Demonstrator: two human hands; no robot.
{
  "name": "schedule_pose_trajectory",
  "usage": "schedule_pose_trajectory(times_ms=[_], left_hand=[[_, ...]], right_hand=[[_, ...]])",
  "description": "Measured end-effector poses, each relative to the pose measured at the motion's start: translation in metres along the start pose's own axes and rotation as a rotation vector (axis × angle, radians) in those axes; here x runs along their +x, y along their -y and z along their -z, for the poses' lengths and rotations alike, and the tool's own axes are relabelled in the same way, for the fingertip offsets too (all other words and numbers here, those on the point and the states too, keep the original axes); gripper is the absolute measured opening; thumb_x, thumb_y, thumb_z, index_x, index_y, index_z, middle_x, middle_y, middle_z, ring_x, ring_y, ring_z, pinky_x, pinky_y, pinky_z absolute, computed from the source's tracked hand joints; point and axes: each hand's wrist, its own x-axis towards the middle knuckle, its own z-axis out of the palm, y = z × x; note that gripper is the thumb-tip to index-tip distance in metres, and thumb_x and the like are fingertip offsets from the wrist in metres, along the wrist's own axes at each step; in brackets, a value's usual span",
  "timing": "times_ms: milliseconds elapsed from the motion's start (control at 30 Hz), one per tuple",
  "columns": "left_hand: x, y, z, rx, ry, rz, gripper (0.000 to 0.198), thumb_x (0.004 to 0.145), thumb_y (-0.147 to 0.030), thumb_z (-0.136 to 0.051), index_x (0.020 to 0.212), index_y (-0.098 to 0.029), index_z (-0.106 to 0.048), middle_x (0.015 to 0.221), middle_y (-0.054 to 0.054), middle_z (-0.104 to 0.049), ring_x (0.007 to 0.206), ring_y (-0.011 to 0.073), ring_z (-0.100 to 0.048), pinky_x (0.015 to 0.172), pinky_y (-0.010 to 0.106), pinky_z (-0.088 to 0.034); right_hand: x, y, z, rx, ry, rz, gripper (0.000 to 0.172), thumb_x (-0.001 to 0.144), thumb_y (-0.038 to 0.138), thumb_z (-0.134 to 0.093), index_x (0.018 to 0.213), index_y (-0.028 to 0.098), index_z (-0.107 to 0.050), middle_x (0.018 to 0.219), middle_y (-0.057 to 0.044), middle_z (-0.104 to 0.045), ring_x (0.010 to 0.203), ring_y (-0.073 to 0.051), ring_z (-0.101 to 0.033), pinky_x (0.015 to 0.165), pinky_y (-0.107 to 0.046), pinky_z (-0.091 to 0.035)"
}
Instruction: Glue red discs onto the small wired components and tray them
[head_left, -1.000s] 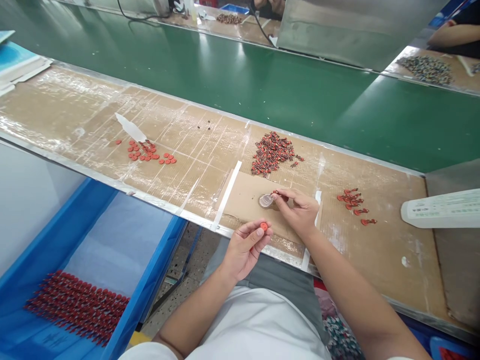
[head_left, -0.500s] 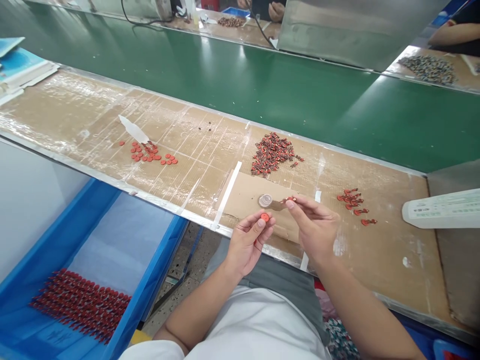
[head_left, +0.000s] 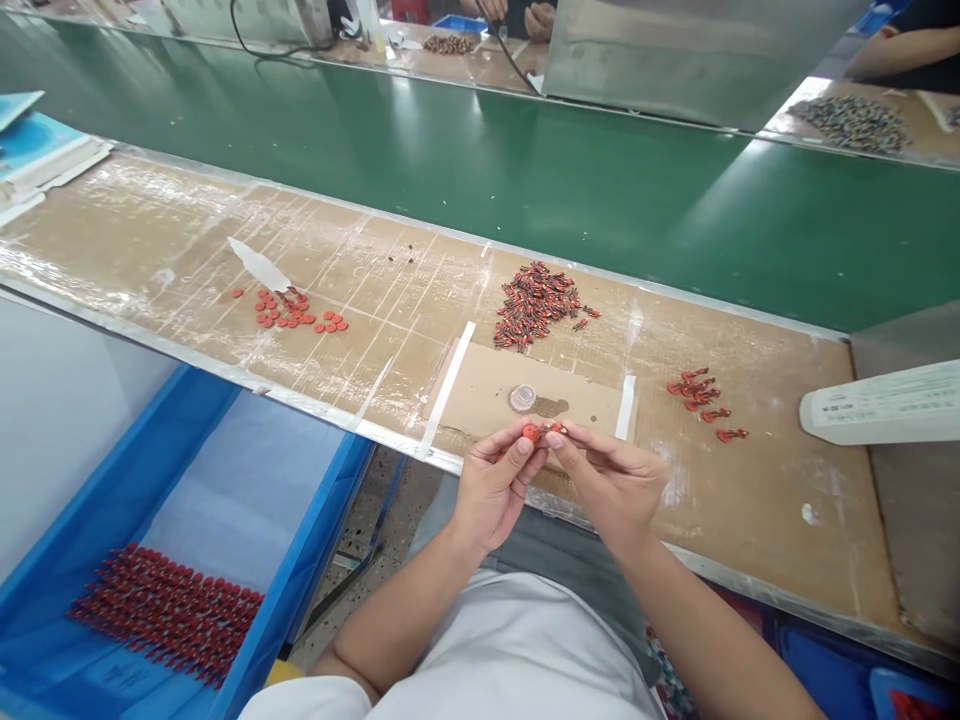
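A small round red disc, matt and plastic-looking, is pinched. Just beyond the grip, a clear glossy plastic cap is seen on a matt brown cardboard sheet edged with white tape.

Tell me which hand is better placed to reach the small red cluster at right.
Probably the right hand, pinching a leaded red piece: it is nearer the small red cluster. The left hand, pinching a red disc, would have to cross it.

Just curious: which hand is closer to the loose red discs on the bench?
Left. The left hand is right of the red discs, toward the body; the right hand is farther right.
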Motion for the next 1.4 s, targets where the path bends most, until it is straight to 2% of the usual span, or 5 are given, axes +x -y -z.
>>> schedule_pose_trajectory(times_ms=[200,733,1033,1233,1400], left_hand=[[0.0006,0.0007,0.0005,0.0,0.028,-0.017,0.019,0.073,-0.016,-0.08,0.092,-0.019,-0.077,0.096,0.005,-0.078,0.091,0.0133,-0.073,0.083,0.018,-0.057],[0.0021,0.0017,0.0039,0.026,0.005,-0.054,0.018,0.071,-0.017,-0.081,0.089,-0.02,-0.078,0.094,0.004,-0.078,0.089,0.0124,-0.073,0.082,0.018,-0.058],[0.0021,0.0034,0.0053,0.116,0.04,-0.132,0.019,0.069,-0.018,-0.083,0.087,-0.024,-0.079,0.093,0.004,-0.078,0.09,0.017,-0.073,0.083,0.025,-0.06],[0.0004,0.0023,0.0054,0.216,0.072,-0.201,0.02,0.068,-0.017,-0.082,0.087,-0.024,-0.079,0.094,0.003,-0.077,0.092,0.0174,-0.072,0.083,0.026,-0.06],[-0.0001,0.0021,0.0028,0.261,0.057,-0.189,0.02,0.066,-0.021,-0.084,0.085,-0.023,-0.079,0.093,0.004,-0.077,0.09,0.0183,-0.072,0.082,0.029,-0.06]], right_hand=[[-0.0012,-0.0035,0.0001,-0.032,-0.005,0.038,0.025,0.072,0.017,-0.081,0.094,0.027,-0.077,0.096,-0.001,-0.077,0.085,-0.021,-0.074,0.084,-0.036,-0.063],[-0.0034,-0.0095,-0.0022,-0.076,0.027,0.095,0.028,0.073,0.014,-0.079,0.096,0.03,-0.077,0.096,-0.001,-0.077,0.086,-0.02,-0.074,0.083,-0.036,-0.064],[-0.0064,-0.0103,-0.001,-0.072,0.007,0.115,0.029,0.073,0.013,-0.079,0.096,0.031,-0.076,0.096,-0.001,-0.077,0.083,-0.02,-0.074,0.08,-0.036,-0.064],[-0.0054,-0.007,0.0008,-0.076,0.017,0.136,0.023,0.073,0.017,-0.079,0.093,0.03,-0.077,0.092,-0.001,-0.077,0.08,-0.019,-0.073,0.076,-0.033,-0.062],[-0.0026,-0.0025,0.0038,-0.123,0.005,0.138,0.018,0.073,0.021,-0.079,0.09,0.027,-0.076,0.083,-0.002,-0.075,0.072,-0.018,-0.07,0.066,-0.032,-0.059]])
